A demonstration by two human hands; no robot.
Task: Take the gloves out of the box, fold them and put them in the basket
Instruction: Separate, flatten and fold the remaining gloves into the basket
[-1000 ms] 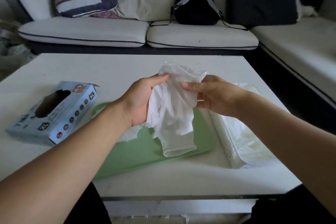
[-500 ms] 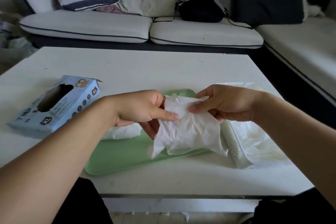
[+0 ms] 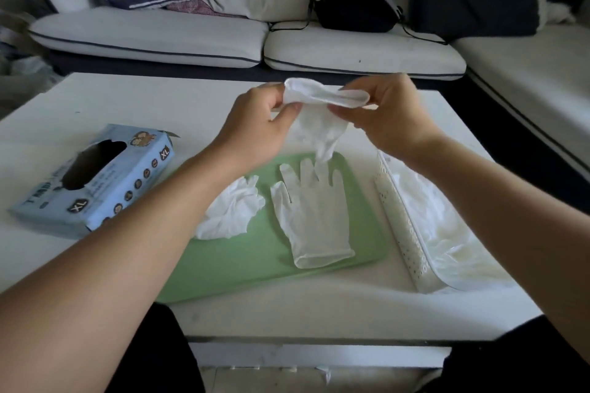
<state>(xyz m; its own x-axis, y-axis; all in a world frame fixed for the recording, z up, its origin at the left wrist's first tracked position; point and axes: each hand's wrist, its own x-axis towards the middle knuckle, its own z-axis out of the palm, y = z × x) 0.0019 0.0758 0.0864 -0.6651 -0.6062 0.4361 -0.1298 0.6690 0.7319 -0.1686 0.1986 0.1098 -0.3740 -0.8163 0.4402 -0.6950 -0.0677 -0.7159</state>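
Above the green tray, my left hand and my right hand each pinch the cuff of a white glove, which hangs fingers down. A second glove lies flat on the tray, fingers pointing away from me. A crumpled glove sits at the tray's left side, partly under my left forearm. The blue glove box rests on the table to the left, its oval opening facing up. The white perforated basket stands to the right with pale gloves inside.
The white table fills the view, its front edge close to me. Behind it is a white sofa with cushions and a black backpack. My right forearm crosses over the basket.
One glove now lies flat on the tray. Both hands have risen from just over the tray and now hold another glove by its cuff.
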